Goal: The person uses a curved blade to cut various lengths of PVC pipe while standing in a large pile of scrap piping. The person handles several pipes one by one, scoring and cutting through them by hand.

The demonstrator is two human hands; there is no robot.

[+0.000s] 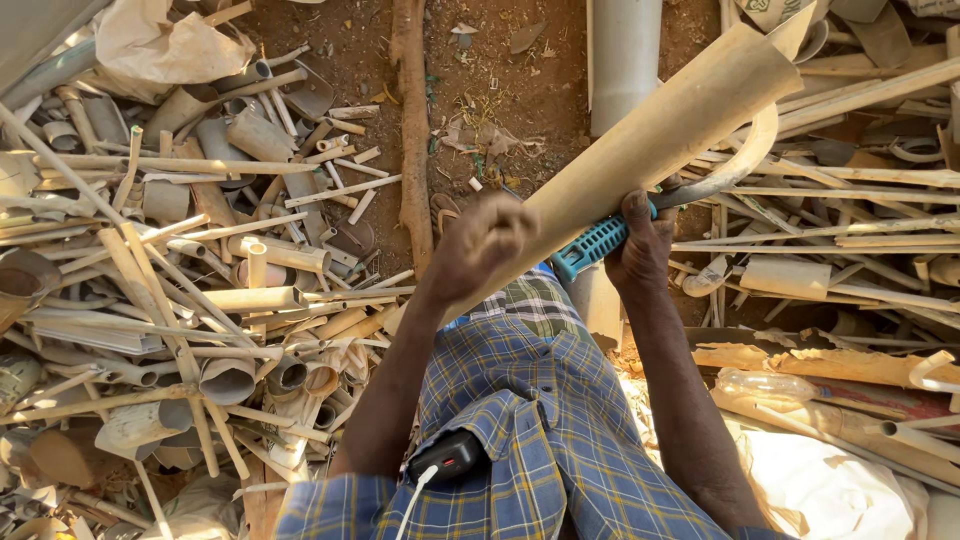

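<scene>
Both hands are busy: left hand clamps the long tan pipe, right hand grips the teal-handled saw against it, the pipe uncut, scrap heaps around.

A long tan pipe is being gripped near its lower end by the left hand, which is blurred. A curved sickle with a teal ribbed handle is being held by the right hand, its blade lying against the pipe's underside. A blue checked cloth is being worn below, with a small black device resting on it. Heaps of cut pipe pieces are lying on the bare ground at both sides.
</scene>
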